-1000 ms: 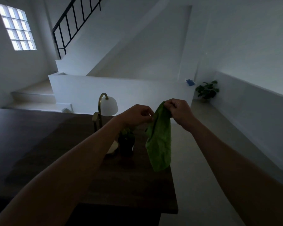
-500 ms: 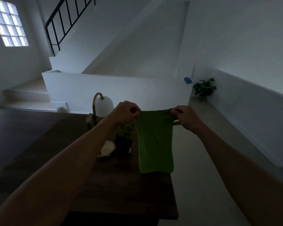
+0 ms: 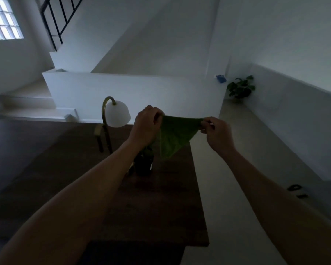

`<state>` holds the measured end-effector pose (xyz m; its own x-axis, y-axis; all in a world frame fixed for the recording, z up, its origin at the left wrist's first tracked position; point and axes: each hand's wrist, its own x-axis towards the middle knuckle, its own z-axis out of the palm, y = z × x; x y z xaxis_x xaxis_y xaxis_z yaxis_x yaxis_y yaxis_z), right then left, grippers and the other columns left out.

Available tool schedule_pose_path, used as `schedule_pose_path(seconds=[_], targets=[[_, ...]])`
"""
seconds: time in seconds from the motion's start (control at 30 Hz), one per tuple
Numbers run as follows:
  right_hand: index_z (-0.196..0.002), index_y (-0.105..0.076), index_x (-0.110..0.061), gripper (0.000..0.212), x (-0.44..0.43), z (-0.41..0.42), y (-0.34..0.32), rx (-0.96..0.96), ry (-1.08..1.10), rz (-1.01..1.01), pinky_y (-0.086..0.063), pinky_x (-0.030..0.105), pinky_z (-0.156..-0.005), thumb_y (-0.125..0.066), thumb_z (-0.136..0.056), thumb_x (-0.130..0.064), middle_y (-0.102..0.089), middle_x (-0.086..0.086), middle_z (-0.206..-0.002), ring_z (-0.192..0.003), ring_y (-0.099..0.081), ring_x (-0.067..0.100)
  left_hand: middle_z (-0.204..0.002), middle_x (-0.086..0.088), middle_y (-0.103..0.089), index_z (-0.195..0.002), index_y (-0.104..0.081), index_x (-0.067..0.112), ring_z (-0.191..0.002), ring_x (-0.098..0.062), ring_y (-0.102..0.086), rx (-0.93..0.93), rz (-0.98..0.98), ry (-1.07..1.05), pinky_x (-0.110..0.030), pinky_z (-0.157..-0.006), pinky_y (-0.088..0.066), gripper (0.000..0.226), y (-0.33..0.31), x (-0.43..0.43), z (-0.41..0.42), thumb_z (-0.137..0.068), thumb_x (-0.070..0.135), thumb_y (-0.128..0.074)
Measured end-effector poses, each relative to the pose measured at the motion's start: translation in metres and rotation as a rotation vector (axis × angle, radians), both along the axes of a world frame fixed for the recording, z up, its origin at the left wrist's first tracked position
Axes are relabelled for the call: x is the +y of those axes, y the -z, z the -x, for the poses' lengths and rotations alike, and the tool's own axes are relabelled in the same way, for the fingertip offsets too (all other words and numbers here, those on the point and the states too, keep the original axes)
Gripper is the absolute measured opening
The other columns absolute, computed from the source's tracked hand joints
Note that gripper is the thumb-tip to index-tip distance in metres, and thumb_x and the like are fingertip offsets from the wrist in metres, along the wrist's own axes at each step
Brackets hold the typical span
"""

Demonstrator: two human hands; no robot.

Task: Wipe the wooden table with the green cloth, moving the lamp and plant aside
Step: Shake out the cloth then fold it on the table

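Head view looks down over two bare forearms reaching out above a dark wooden surface point(image 3: 161, 207). The left grip point(image 3: 147, 125) and the right grip point(image 3: 217, 133) each pinch an upper corner of the green cloth point(image 3: 175, 136), fingers curled round the fabric — neither is free. The cloth hangs in the air between them, above the far right part of the surface and not resting on it. Its long axis runs left to right along the taut top edge, roughly level. Below that edge the fabric narrows to a single corner that points down, toward the small potted plant point(image 3: 143, 163). The plant stands on the surface just under the left wrist. The lamp point(image 3: 117, 113), with a curved brass neck and a white dome shade, stands further back and to the left — near the plant, apart from the cloth.
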<state>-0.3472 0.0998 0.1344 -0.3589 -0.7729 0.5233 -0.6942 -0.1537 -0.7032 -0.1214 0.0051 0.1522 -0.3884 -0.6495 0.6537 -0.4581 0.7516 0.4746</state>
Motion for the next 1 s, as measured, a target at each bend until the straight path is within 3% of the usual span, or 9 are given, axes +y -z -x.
schedule_pose_path(seconds=[0.07,0.27,0.43,0.53,0.67,0.77,0.87,0.93,1.0], targets=[[-0.098,-0.070,-0.008,0.016,0.019,-0.006,0.023,-0.009,0.013,-0.059,-0.058,0.047,-0.075,-0.056,-0.095,-0.014,-0.071,0.009,-0.082,-0.074,-0.070,0.023,-0.093,0.000,-0.058,-0.094,-0.065,0.010,-0.082,-0.010,-0.056,-0.038,-0.035,0.035,-0.012,-0.073,-0.042,0.009,0.023,0.016,-0.006,-0.090,0.009,-0.058],[-0.092,-0.069,-0.006,0.012,0.086,-0.014,0.097,0.054,-0.114,-0.369,-0.057,0.042,-0.069,-0.058,-0.093,-0.010,-0.069,0.006,-0.077,-0.068,-0.066,0.016,-0.086,0.001,-0.066,-0.093,-0.069,0.012,-0.076,-0.010,-0.061,-0.327,-0.397,0.169,-0.024,-0.068,-0.046,0.009,0.094,0.069,-0.037,-0.086,0.014,-0.063],[-0.088,-0.070,-0.001,0.017,0.119,-0.013,0.124,0.130,-0.226,-0.562,-0.048,0.036,-0.066,-0.060,-0.092,-0.014,-0.067,0.010,-0.074,-0.068,-0.060,0.022,-0.094,0.006,-0.066,-0.101,-0.069,0.015,-0.082,-0.001,-0.060,-0.570,-0.651,0.261,-0.011,-0.070,-0.043,0.013,0.120,0.094,-0.048,-0.090,0.020,-0.063],[-0.091,-0.068,-0.002,0.018,0.132,-0.011,0.133,0.034,-0.302,-0.675,-0.055,0.046,-0.074,-0.057,-0.094,-0.016,-0.069,0.014,-0.080,-0.073,-0.067,0.024,-0.094,0.000,-0.067,-0.099,-0.067,0.011,-0.084,-0.009,-0.063,-0.592,-0.844,0.313,-0.019,-0.077,-0.050,0.011,0.125,0.099,-0.048,-0.091,0.013,-0.060],[-0.097,-0.063,0.008,0.023,0.149,-0.017,0.134,-0.129,-0.446,-0.854,-0.057,0.031,-0.070,-0.053,-0.098,-0.012,-0.069,0.022,-0.087,-0.073,-0.070,0.022,-0.092,0.000,-0.066,-0.097,-0.064,0.012,-0.078,-0.008,-0.065,-0.656,-1.090,0.449,-0.018,-0.072,-0.053,0.011,0.128,0.107,-0.055,-0.093,0.006,-0.057],[-0.100,-0.061,0.009,0.023,0.147,-0.021,0.133,-0.219,-0.500,-0.908,-0.058,0.029,-0.068,-0.050,-0.099,-0.011,-0.069,0.021,-0.088,-0.069,-0.070,0.018,-0.095,0.000,-0.066,-0.101,-0.065,0.011,-0.075,0.000,-0.063,-0.727,-1.064,0.459,-0.011,-0.068,-0.048,0.012,0.127,0.105,-0.059,-0.093,0.008,-0.056],[-0.090,-0.060,0.001,0.019,0.128,-0.022,0.136,-0.233,-0.390,-0.835,-0.058,0.031,-0.062,-0.048,-0.100,-0.011,-0.068,0.015,-0.076,-0.060,-0.069,0.019,-0.095,0.001,-0.066,-0.109,-0.063,0.007,-0.076,-0.008,-0.066,-0.597,-1.020,0.337,-0.013,-0.065,-0.052,0.016,0.128,0.092,-0.053,-0.095,0.009,-0.056],[-0.087,-0.060,-0.001,0.021,0.110,-0.021,0.140,-0.173,-0.290,-0.769,-0.059,0.034,-0.062,-0.050,-0.099,-0.014,-0.068,0.015,-0.074,-0.060,-0.070,0.024,-0.096,-0.002,-0.066,-0.112,-0.061,0.006,-0.077,-0.014,-0.069,-0.517,-0.977,0.250,-0.016,-0.065,-0.054,0.018,0.130,0.082,-0.044,-0.096,0.010,-0.054],[-0.084,-0.061,-0.003,0.022,0.095,-0.019,0.148,-0.078,-0.198,-0.731,-0.055,0.025,-0.057,-0.051,-0.098,-0.017,-0.068,0.012,-0.071,-0.057,-0.069,0.020,-0.094,-0.001,-0.066,-0.110,-0.061,0.008,-0.072,-0.014,-0.070,-0.503,-0.871,0.193,-0.017,-0.064,-0.054,0.017,0.136,0.073,-0.033,-0.096,0.012,-0.054]])
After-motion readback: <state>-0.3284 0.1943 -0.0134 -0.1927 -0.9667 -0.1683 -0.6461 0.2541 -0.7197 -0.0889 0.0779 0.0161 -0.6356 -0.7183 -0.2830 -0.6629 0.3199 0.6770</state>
